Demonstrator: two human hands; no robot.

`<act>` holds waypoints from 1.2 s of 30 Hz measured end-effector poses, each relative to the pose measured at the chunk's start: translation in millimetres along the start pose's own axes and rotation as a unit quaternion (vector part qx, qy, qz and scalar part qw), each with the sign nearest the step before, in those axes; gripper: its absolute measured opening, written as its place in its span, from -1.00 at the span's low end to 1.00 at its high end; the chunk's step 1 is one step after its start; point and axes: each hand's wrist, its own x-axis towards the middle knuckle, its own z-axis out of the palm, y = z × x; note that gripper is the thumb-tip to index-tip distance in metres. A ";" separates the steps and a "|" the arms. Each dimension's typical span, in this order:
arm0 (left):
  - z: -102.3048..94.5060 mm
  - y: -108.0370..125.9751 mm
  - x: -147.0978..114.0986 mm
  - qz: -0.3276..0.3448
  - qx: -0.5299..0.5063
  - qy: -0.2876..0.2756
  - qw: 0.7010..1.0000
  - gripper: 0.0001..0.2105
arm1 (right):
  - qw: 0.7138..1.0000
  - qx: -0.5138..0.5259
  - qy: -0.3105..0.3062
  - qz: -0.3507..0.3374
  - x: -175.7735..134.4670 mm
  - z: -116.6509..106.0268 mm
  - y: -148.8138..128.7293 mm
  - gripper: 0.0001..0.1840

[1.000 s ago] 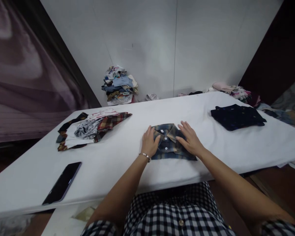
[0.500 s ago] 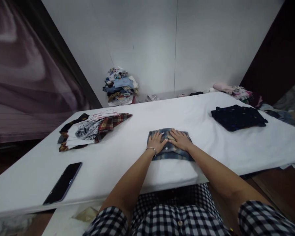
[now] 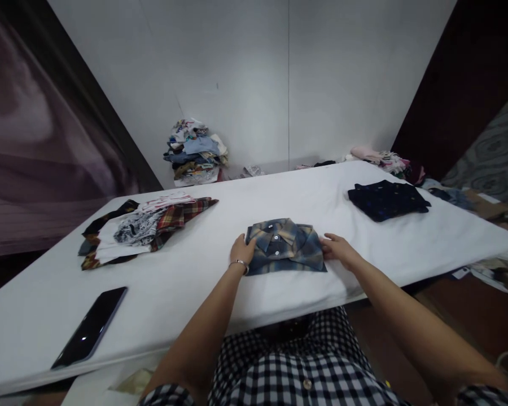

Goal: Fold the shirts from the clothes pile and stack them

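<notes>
A folded plaid shirt (image 3: 285, 245) in blue and tan, collar and white buttons facing up, lies flat on the white-covered table (image 3: 195, 293) in front of me. My left hand (image 3: 242, 252), with a bracelet at the wrist, grips the shirt's left edge, thumb on top and the other fingers partly hidden. At the opposite edge, my right hand (image 3: 339, 251) has its fingertips closed on the cloth. Both sides of the shirt are held while its middle is uncovered.
Loosely piled clothes (image 3: 148, 225) lie at the left, with a phone (image 3: 91, 327) nearer me. A dark folded garment (image 3: 387, 200) sits at the right. Behind the table stand a tall clothes stack (image 3: 197, 152) and more clothing (image 3: 381, 158) by the wall.
Both hands were flat on top of the shirt; they have moved outward to its left and right edges. The collar and buttons now show. The view has shifted slightly right.
</notes>
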 end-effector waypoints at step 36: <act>1.5 17.1 -69.1 -0.284 -0.486 -0.150 0.812 -0.62 | 0.889 0.404 -0.176 0.125 -63.8 92.6 12.6 -0.57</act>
